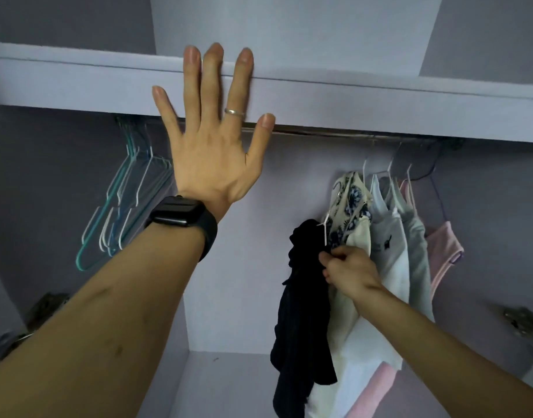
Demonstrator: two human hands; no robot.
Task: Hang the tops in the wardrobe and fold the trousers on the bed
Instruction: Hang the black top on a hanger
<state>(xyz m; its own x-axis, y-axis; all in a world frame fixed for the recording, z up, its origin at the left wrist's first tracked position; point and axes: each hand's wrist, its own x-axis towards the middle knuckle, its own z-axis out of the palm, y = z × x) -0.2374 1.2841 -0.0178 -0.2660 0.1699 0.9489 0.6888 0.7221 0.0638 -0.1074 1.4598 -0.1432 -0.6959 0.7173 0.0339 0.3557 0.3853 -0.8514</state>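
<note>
Pinching black top (301, 312) and its hanger (324, 233) together in right hand (346, 270), fingertips (334, 251) closed tight on cloth at the wire, probably to stop fabric sliding off during the lift. Held low, just left of floral top (349, 206) and touching it, with hook apparently under rail (319, 132) and not on yet; can't confirm. Draped bunched and lopsided off one hanger arm, so likely needs squaring up first. Right of that, along rail's right end: floral top, white top (389, 236), grey top (416, 245), pink top (443, 245), each on own hanger, packed close. Leaves mid-rail free for the next piece. Pink cloth (376, 393) folded on wardrobe floor, under the hung row. Left hand (210, 140) flat on front edge of shelf (78, 82) above rail, fingers straight and spread, gripping nothing; looks like bracing for the reach. Watch (177, 214) on that wrist, ring (234, 113) on one finger. Spare hangers (120, 212) bunched at rail's left end, well apart from clothes, handy as stock. Hinges (521, 324) near both side edges, low. No trousers or bed in view. Judged: mid-way through tops, four up, fifth in hand, folding status unknown. Next: raise, hook into gap left of floral top.
</note>
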